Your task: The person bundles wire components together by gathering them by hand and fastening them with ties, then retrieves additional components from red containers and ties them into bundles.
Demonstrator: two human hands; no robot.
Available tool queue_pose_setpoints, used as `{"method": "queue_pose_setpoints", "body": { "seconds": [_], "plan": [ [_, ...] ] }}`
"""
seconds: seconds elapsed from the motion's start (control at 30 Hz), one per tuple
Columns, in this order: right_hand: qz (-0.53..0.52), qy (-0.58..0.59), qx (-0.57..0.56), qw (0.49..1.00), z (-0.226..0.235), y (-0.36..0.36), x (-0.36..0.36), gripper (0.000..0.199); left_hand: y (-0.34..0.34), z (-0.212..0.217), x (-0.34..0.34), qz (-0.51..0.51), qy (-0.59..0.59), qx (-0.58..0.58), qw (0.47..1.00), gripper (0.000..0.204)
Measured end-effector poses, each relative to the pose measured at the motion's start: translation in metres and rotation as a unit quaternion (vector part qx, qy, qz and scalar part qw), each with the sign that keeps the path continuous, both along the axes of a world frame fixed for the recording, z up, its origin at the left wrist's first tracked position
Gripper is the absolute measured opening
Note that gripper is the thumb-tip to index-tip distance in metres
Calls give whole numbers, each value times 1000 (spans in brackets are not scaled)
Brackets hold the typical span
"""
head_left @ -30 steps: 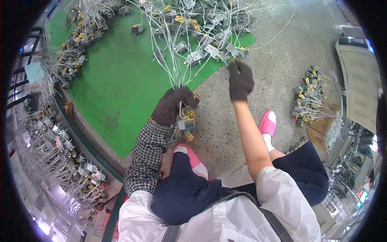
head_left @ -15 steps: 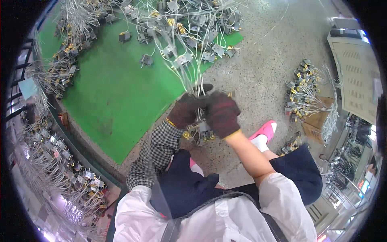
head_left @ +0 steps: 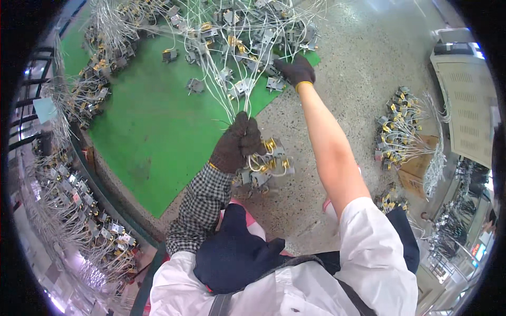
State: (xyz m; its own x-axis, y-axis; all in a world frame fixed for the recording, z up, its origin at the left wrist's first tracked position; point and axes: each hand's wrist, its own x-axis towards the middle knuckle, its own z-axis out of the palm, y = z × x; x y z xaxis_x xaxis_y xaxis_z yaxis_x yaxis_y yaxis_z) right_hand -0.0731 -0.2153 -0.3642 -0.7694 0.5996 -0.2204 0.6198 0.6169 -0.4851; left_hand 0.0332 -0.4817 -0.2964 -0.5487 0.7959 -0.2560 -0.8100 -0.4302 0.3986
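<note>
My left hand (head_left: 240, 142), in a dark knit glove, is closed around a bundle of white wires (head_left: 246, 97). Long wire ends fan out above the fist across the pile. Below it hang several grey electrical parts with brass-coloured pieces (head_left: 266, 163), clear of the floor as far as I can tell. My right hand (head_left: 296, 70), gloved the same way, reaches to the right edge of a heap of wired grey parts (head_left: 253, 37). Its fingers point left among the parts and wires, partly apart; the fingertips are hard to make out. A loose grey part (head_left: 274, 84) lies just below that hand.
A green mat (head_left: 142, 131) lies under the heap on speckled floor. More wired parts (head_left: 95, 216) line the left, behind a dark raised edge (head_left: 113, 195). At right stand a bundle of wired parts (head_left: 398, 126), a cardboard piece (head_left: 419, 166) and a beige vented cabinet (head_left: 464, 100).
My right hand has left the bundle by my left hand and moved forward to the heap's edge. My left hand still holds the wires, and the hanging parts now show more plainly.
</note>
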Motion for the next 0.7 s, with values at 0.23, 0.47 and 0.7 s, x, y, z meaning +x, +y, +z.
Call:
{"method": "queue_pose_setpoints", "body": {
  "seconds": [0.23,0.47,0.7],
  "plan": [
    [155,-14,-236,959,-6,35,11,32,-2,-9,4,37,-15,-50,998,47],
    [106,29,-585,803,17,41,128,21,-5,-11,-3,20,-4,-124,992,39],
    [-82,220,-471,850,-20,57,86,25,-5,-11,0,28,-3,-83,996,39]
  ]
}}
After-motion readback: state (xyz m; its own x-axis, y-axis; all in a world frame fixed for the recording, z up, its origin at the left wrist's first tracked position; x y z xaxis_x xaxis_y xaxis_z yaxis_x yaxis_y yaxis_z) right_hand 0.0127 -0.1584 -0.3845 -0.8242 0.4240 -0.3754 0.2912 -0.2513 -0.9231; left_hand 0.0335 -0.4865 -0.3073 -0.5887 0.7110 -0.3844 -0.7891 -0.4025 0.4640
